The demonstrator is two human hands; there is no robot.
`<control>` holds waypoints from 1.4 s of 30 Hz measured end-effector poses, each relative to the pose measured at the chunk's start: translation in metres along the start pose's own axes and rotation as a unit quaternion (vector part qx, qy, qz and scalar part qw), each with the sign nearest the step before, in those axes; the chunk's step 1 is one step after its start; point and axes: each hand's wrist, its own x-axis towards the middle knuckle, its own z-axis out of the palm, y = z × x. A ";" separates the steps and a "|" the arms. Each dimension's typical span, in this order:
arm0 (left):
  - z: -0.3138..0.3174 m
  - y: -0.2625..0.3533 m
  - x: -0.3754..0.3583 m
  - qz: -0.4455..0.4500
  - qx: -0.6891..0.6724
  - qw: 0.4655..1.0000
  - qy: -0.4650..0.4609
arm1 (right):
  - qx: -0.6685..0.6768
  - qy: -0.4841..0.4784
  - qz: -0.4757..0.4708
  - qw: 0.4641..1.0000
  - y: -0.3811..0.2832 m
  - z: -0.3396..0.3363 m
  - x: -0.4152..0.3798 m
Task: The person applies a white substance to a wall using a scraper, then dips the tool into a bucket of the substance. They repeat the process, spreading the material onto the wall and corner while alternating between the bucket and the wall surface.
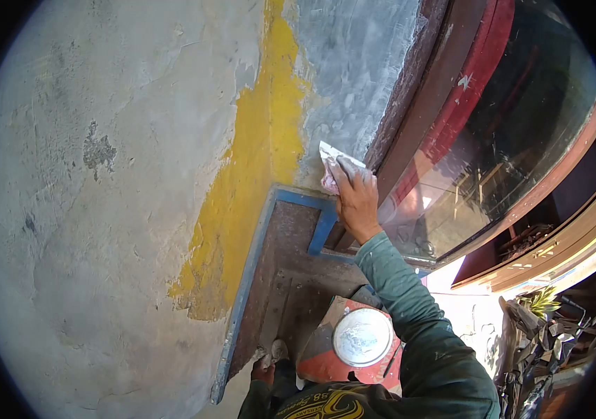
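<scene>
Far L: pale grey plaster wall (67, 230), rough, w/ a dark chipped patch (99, 150). Next, a ragged yellow paint strip (250, 146) runs down the corner; blue trim (323, 230) borders the recess below it. Low, nr bottom edge: what looks like L hand (264, 372), v. small, by a shoe (280, 349); can't tell if its fingers grip anything. Ctr: white scraper (343, 153), smeared pinkish part under it, up at the grey wall section (354, 77), between yellow strip & window frame (427, 98). R hand (359, 202) has it, fingers closed round it, arm stretched up. Below: round tub (362, 337) w/ white stuff inside, on a red stand (315, 356); thin dark tool (391, 362) just R of tub. Far R: window glass (500, 140), then leafy plant (542, 302) & jumbled pile (546, 349).
</scene>
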 end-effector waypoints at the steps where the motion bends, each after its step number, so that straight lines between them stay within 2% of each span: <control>1: -0.001 0.000 0.000 -0.023 -0.008 1.000 -0.019 | -0.014 0.041 0.026 0.999 0.005 -0.004 0.014; 5: -0.004 0.000 0.004 -0.048 -0.001 0.998 -0.041 | -0.066 0.097 0.046 0.992 0.019 0.003 0.036; 10: -0.010 0.001 0.010 -0.024 -0.008 0.999 -0.022 | -0.008 -0.038 -0.005 0.999 0.008 0.074 -0.046; 11: -0.011 -0.001 0.012 -0.003 -0.022 1.000 -0.017 | -0.005 -0.034 -0.007 0.999 0.003 0.078 -0.054; 13: -0.014 -0.007 0.013 -0.013 -0.029 0.999 -0.013 | 0.035 -0.103 -0.016 0.994 -0.006 0.087 -0.066; 18: -0.019 -0.017 0.009 0.009 -0.037 0.999 -0.013 | -0.047 0.043 -0.021 0.998 -0.015 0.015 0.038; 19: -0.020 -0.016 0.008 0.017 0.006 1.000 -0.018 | -0.070 0.054 -0.032 0.996 -0.010 0.010 0.053; 21: -0.016 -0.015 0.008 0.000 -0.038 0.999 -0.019 | -0.100 0.028 -0.045 0.994 -0.003 0.012 0.060; 24: -0.012 -0.001 0.008 -0.023 -0.051 0.998 -0.023 | -0.116 -0.056 -0.128 0.983 0.006 0.039 0.037; 28: -0.013 0.018 0.002 -0.003 -0.030 0.999 -0.038 | -0.081 -0.110 -0.130 0.982 0.008 0.071 -0.022; 30: -0.012 0.015 -0.002 0.000 -0.055 0.998 -0.043 | -0.054 -0.167 -0.140 0.974 0.005 0.076 -0.039; 31: -0.013 0.015 -0.005 0.003 -0.051 0.998 -0.045 | -0.056 -0.166 -0.135 0.975 0.003 0.071 -0.045; 34: -0.020 0.023 -0.014 -0.023 -0.027 0.998 -0.048 | 0.077 -0.164 0.008 0.983 -0.010 0.038 -0.053; 35: -0.015 0.013 -0.014 -0.016 -0.024 0.999 -0.046 | 0.075 -0.157 0.010 0.985 -0.014 0.036 -0.058; 37: -0.012 -0.005 -0.011 -0.053 -0.016 0.996 -0.066 | 0.134 0.031 0.167 0.976 -0.021 0.040 -0.064; 38: -0.016 -0.001 -0.011 -0.045 -0.004 0.996 -0.070 | 0.173 0.078 0.201 0.961 -0.028 0.038 -0.059; 39: -0.019 0.001 -0.014 -0.040 0.010 0.996 -0.076 | 0.174 0.085 0.213 0.958 -0.034 0.043 -0.056; 40: -0.024 0.008 -0.019 -0.029 -0.032 0.996 -0.078 | 0.165 0.130 0.227 0.951 -0.039 0.050 -0.052; 41: -0.028 0.010 -0.017 -0.024 -0.013 0.996 -0.090 | 0.155 0.175 0.241 0.942 -0.045 0.057 -0.047; 42: -0.032 0.012 -0.017 -0.023 -0.009 0.995 -0.093 | 0.159 0.169 0.256 0.938 -0.050 0.064 -0.041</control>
